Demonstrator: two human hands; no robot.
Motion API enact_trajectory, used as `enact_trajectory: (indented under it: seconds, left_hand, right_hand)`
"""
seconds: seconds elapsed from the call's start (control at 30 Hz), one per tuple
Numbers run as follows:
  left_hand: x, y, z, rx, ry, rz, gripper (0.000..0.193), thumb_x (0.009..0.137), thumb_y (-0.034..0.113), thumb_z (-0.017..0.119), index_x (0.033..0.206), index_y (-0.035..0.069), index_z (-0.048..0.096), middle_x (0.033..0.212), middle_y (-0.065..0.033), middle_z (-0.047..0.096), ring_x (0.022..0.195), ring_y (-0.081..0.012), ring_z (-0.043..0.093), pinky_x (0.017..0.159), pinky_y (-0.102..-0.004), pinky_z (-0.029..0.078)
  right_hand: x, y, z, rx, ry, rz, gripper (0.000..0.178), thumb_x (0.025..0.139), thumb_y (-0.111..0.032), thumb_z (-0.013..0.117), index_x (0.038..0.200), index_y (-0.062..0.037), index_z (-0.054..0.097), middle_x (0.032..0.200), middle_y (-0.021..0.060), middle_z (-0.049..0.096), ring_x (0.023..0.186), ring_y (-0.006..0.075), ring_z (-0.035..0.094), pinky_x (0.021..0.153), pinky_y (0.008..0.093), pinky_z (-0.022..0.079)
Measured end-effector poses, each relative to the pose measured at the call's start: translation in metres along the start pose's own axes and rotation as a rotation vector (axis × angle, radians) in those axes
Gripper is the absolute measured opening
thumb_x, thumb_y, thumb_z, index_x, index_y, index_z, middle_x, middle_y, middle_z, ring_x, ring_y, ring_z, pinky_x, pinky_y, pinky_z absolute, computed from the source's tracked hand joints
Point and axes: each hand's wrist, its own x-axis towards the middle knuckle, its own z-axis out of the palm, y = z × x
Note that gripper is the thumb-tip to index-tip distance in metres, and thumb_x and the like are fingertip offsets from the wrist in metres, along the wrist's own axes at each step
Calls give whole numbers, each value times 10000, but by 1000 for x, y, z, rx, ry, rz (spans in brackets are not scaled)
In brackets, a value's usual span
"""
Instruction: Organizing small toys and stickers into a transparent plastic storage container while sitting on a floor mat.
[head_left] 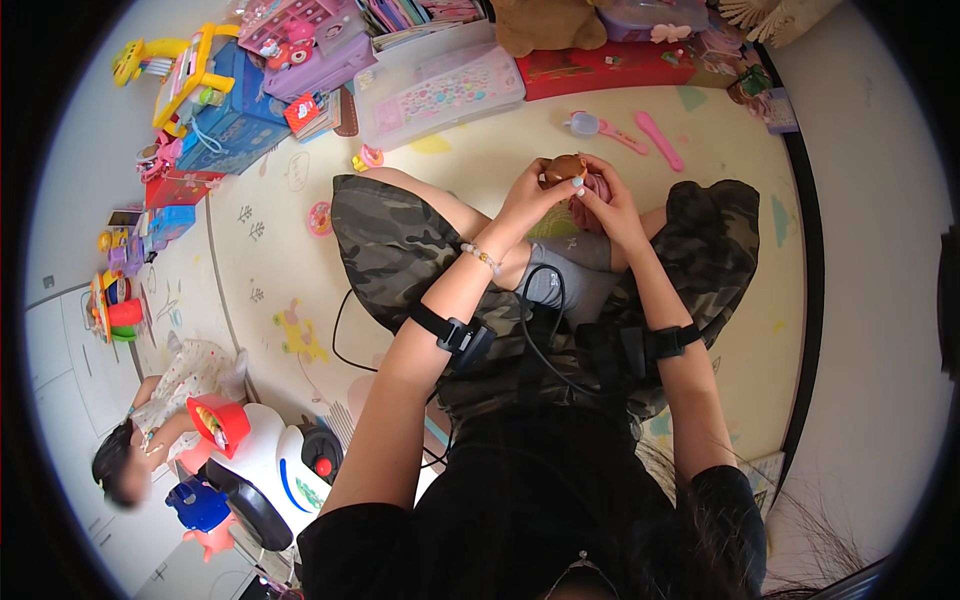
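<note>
Above my crossed legs, both hands meet on a small brown-and-pink toy (566, 170) that looks like a doll. Its brown rounded top faces up, and dusty pink folds hang beside it. My left hand (530, 198) is closed around its left side, fingers curled at the brown part. From the right, my right hand (612, 205) grips it with the thumb near the brown top. Fingers cover much of the toy, so its exact shape is hidden. Beyond my hands, a pink toy spoon (659, 141) and a pink-handled toy with a pale round end (606, 130) lie on the mat.
A clear plastic box (440, 95) and a red box (605, 70) line the far side of the play mat (270, 215). Toys sit on a blue box (230, 110) at left. Another person (185, 400) is at lower left, near a white ride-on toy (270, 460). Black cables cross my lap.
</note>
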Motion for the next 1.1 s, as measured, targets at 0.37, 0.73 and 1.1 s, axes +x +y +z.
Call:
enact_trajectory:
  seconds: [0.37,0.73,1.1]
  left_hand:
    - [1,4,-10,-685,-18,-90,391,902,341,605,1190,100,497,1111,-33,572,1033,-156,553,900,-325,435]
    - [3,-6,-14,-745,-33,24,455,954,459,462,1238,105,487,1145,-35,576,1088,-159,532,986,-353,399]
    - [-43,85,-60,-1166,97,299,752,871,650,435,1338,61,414,1332,-128,500,1273,-239,437,1059,-416,325]
  right_hand:
    - [15,-36,17,69,262,-1,442,866,-51,577,1288,3,455,1247,158,543,1142,211,533,951,298,416]
    - [15,-53,43,-513,-27,-343,376,791,44,546,1157,-22,600,1272,156,563,1248,298,487,1014,353,384]
    - [1,3,-13,6,336,-28,367,924,-84,508,1282,-1,495,1300,135,545,1058,220,599,872,336,501]
